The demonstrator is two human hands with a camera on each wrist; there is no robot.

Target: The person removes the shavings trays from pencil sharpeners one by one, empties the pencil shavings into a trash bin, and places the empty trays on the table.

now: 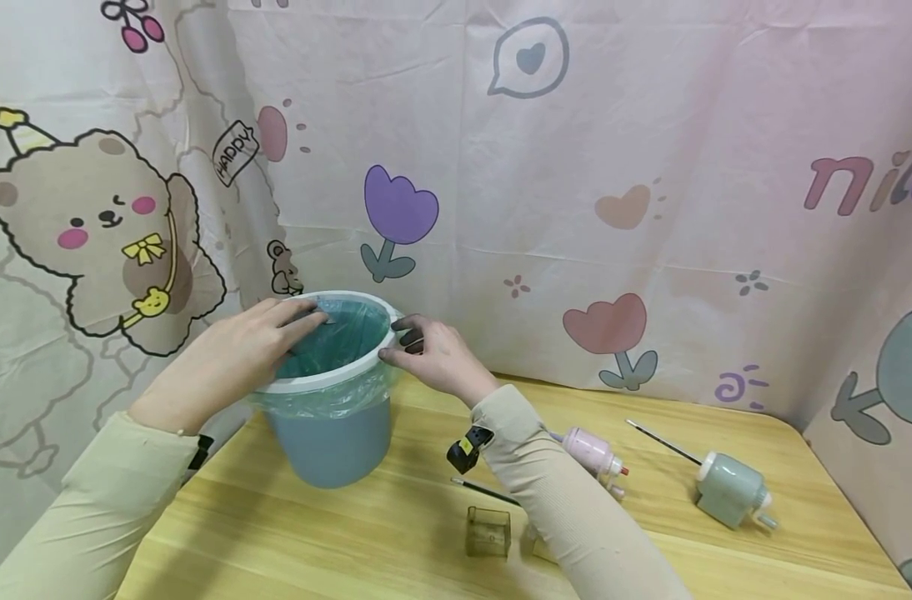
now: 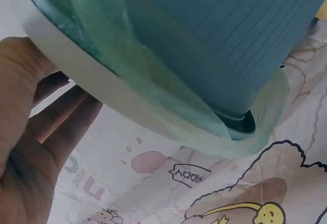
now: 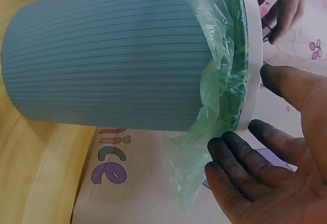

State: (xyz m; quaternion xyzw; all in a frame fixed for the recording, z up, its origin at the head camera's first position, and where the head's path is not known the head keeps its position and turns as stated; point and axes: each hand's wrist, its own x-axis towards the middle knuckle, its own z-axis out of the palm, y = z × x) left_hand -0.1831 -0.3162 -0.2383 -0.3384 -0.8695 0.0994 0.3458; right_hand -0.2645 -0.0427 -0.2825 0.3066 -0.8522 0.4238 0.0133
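Note:
A blue ribbed trash bin (image 1: 336, 446) stands on the table, a green plastic bag (image 1: 336, 342) lining it and folded out over its top edge. The white rim ring (image 3: 254, 55) sits over the bag. My left hand (image 1: 257, 342) is at the rim's left side, its extended fingers over the opening. On the rim's right side my right hand (image 1: 441, 354) touches the ring with thumb and fingertips, fingers fairly straight. In the right wrist view, loose bag (image 3: 191, 163) hangs below the rim near my dark-smudged fingers (image 3: 225, 157).
A pink crank sharpener (image 1: 589, 450) and a grey-green one (image 1: 732, 490), with a pencil (image 1: 662, 442) in it, stand right on the wooden table (image 1: 351, 542). A transparent brown box (image 1: 488, 532) and another pencil (image 1: 486, 490) lie near my right forearm. A printed curtain (image 1: 501, 208) hangs behind.

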